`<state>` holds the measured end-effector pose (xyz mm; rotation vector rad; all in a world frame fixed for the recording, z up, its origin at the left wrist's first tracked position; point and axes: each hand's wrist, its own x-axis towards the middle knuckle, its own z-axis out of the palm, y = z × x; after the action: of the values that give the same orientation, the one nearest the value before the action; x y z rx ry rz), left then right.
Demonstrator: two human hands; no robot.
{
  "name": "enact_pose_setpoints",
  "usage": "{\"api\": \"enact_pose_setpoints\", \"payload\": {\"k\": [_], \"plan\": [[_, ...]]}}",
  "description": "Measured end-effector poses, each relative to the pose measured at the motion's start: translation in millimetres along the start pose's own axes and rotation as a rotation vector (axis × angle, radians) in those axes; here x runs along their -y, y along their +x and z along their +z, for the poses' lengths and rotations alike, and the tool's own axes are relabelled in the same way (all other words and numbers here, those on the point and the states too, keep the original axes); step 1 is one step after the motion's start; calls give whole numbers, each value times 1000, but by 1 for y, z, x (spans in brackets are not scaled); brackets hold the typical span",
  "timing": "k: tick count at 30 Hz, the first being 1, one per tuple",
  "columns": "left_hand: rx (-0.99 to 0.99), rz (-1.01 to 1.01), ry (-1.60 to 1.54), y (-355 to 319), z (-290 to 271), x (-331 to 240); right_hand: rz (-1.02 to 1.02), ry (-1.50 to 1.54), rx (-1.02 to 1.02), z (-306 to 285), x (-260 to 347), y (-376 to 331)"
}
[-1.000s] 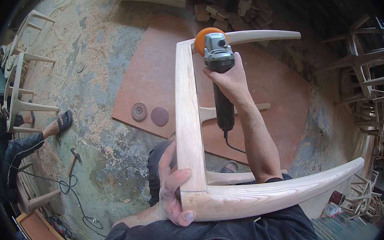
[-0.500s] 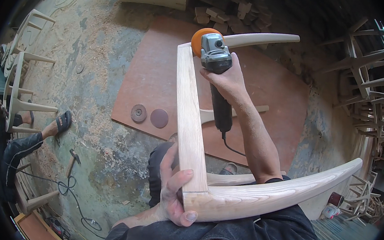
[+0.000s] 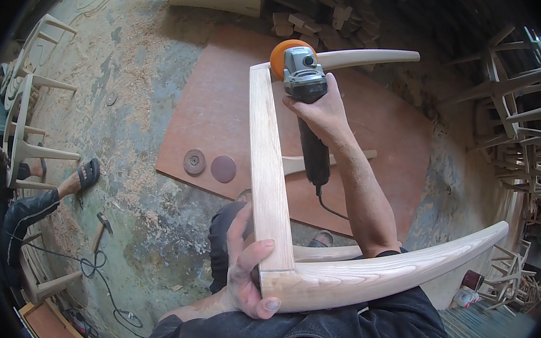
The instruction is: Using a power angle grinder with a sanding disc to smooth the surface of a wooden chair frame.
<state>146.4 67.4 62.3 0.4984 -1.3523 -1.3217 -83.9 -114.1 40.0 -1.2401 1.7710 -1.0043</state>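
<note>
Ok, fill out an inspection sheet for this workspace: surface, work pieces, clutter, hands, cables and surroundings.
Surface: reddish-brown board on grey concrete floor with wood shavings.
Work pieces: pale wooden frame over the lap; silver and black angle grinder with round orange disc at the frame's far corner, contact unclear.
Clutter: two round brownish discs on the board; wooden-handled hammer on the floor.
Hands: left hand grips the frame's near corner; right hand holds the grinder.
Cables: black cord from the grinder; dark looped cable on the floor.
Surroundings: co-worker's sandalled foot at left; wooden chair frames stacked at right; wood offcuts beyond the board.
</note>
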Motion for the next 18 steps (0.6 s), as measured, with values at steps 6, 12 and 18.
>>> {"api": "enact_pose_setpoints", "payload": {"k": [6,12,18], "plan": [[28,-34,15,-4,-2,-1,-4,5,8,0,3,1],[48,-50,47,-3,-7,-2,19,-30,-26,-1,1,3],[51,-47,55,-4,-6,-3,-1,-30,-4,-2,5,2]]}}
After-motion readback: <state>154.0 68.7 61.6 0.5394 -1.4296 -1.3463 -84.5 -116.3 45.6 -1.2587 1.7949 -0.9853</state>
